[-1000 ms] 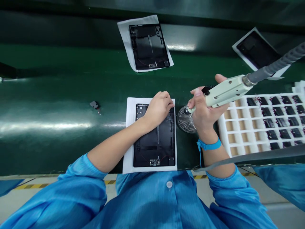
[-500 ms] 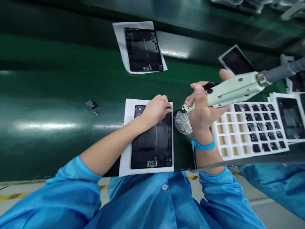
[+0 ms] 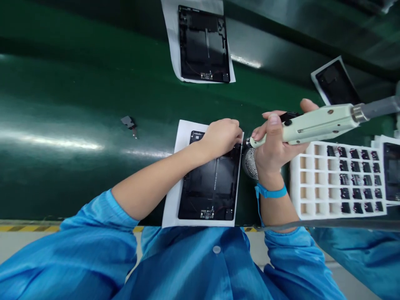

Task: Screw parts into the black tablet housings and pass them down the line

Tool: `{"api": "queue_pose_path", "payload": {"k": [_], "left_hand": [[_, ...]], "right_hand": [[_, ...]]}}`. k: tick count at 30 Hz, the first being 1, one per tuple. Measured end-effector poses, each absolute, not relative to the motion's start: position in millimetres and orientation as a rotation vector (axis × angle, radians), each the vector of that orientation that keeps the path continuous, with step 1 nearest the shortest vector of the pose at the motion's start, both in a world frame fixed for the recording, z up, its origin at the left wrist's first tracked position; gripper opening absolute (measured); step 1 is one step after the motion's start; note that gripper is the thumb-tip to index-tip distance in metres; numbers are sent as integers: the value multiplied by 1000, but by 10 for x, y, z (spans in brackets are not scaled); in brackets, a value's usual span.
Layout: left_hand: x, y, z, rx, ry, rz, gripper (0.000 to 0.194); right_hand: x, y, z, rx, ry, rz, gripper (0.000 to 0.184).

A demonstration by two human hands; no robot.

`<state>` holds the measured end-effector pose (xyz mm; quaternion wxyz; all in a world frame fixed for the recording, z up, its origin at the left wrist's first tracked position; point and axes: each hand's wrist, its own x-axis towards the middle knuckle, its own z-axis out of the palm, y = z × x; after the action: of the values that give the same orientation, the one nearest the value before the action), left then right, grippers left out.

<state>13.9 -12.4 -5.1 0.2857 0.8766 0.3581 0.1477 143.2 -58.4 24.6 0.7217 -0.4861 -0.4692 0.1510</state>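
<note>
My left hand (image 3: 222, 136) is closed over the upper right corner of a black tablet housing (image 3: 206, 189), which lies on a white sheet (image 3: 173, 208) at the bench edge. Its fingertips are curled down, so anything between them is hidden. Wrapped around a pale green electric screwdriver (image 3: 323, 125), my right hand (image 3: 271, 143) points the bit left, close beside my left fingertips. Whether the bit touches the housing I cannot tell. Partly under my right hand is a round metal dish (image 3: 250, 162) with a bumpy, silvery surface.
A white divided tray (image 3: 295, 200) holding several small black parts is to the right. Another open tablet housing (image 3: 204, 50) lies on a sheet farther back, with one more (image 3: 337, 83) at the back right. A small loose black part (image 3: 128, 122) sits at left.
The screwdriver tip has come closer to my left fingertips, at the housing's right edge. The whole view has shifted, with the bench things appearing farther right. My left hand stays at the corner.
</note>
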Motion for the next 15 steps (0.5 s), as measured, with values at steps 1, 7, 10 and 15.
{"api": "queue_pose_path", "payload": {"k": [1,7,10,15], "left_hand": [[139,-123,-52,2344,955,402,19],[131,-125,-58,2338,944,431,21],[135,-125,-66,2341,947,437,22],[138,-130,-75,2352,958,441,24]], "right_hand": [[1433,-584,247,-1083,-1034,338,48],[1439,-587,227,-1152,-1018,358,53],[1427,-597,193,-1149,-1036,378,54],[1399,-605,144,-1130,-1054,404,56]]}}
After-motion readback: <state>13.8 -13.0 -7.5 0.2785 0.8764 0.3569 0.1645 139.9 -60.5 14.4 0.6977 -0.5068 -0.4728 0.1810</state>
